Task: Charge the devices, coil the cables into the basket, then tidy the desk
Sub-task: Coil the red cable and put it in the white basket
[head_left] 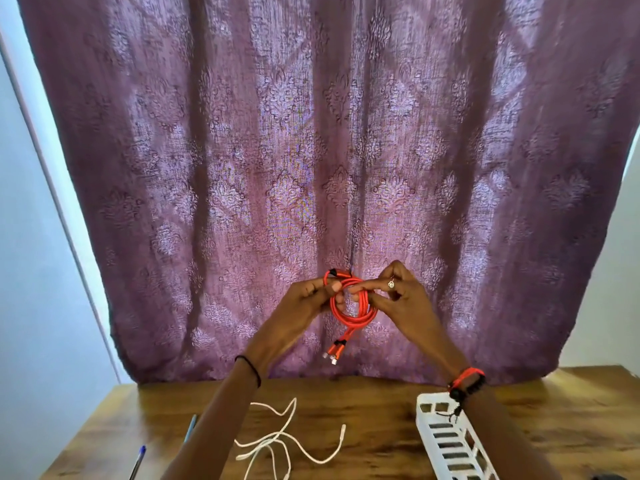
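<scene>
Fingers of my left hand are curling round the coiled red cable, raised above the desk; my right hand is pinching its other side. Below, a white cable is lying loose left of the basket.

One wide head-worn view looks forward and slightly down across the desk toward a close curtain.

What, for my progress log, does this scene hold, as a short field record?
red cable: coiled, held up above the desk, plugs dangling
left hand: grips the coil
right hand: pinches the coil
white cable: loose on the desk, uncoiled
basket: white, slotted, on the desk at right
pens: two, near the desk's left edge
</scene>
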Demonstrator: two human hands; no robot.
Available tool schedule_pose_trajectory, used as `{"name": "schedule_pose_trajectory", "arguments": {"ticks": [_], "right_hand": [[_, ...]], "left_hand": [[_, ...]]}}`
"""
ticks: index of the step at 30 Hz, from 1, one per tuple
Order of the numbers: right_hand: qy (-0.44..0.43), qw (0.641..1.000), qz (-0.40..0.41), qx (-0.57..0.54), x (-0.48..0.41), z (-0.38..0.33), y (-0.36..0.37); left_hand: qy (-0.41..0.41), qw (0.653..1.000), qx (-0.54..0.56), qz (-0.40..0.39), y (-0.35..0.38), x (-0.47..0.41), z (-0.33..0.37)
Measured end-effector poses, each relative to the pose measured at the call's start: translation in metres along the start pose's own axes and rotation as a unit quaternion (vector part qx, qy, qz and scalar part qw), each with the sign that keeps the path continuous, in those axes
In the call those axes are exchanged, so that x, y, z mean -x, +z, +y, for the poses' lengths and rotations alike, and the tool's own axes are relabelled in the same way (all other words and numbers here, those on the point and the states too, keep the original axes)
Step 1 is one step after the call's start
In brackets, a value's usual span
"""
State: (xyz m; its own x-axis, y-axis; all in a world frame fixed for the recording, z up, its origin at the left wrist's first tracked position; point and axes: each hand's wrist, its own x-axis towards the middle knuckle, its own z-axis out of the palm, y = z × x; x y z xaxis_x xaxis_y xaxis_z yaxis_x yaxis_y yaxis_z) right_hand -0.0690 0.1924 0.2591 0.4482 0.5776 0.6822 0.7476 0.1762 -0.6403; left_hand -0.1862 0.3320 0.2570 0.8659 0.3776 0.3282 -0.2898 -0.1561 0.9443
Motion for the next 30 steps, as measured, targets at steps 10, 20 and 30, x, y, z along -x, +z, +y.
{"name": "schedule_pose_trajectory", "arguments": {"ticks": [10, 20, 30], "right_hand": [[0.314, 0.864, -0.157, -0.36, 0.0, -0.004, -0.02], [0.302, 0.903, -0.11, -0.287, 0.012, 0.002, -0.004], [0.315, 0.863, -0.077, -0.387, 0.01, 0.0, 0.009]], "left_hand": [[0.046, 0.992, -0.115, -0.028, -0.003, 0.005, -0.001], [0.037, 0.99, -0.13, 0.029, -0.004, -0.003, -0.02], [0.023, 0.992, -0.119, 0.044, -0.009, -0.007, -0.029]]}}
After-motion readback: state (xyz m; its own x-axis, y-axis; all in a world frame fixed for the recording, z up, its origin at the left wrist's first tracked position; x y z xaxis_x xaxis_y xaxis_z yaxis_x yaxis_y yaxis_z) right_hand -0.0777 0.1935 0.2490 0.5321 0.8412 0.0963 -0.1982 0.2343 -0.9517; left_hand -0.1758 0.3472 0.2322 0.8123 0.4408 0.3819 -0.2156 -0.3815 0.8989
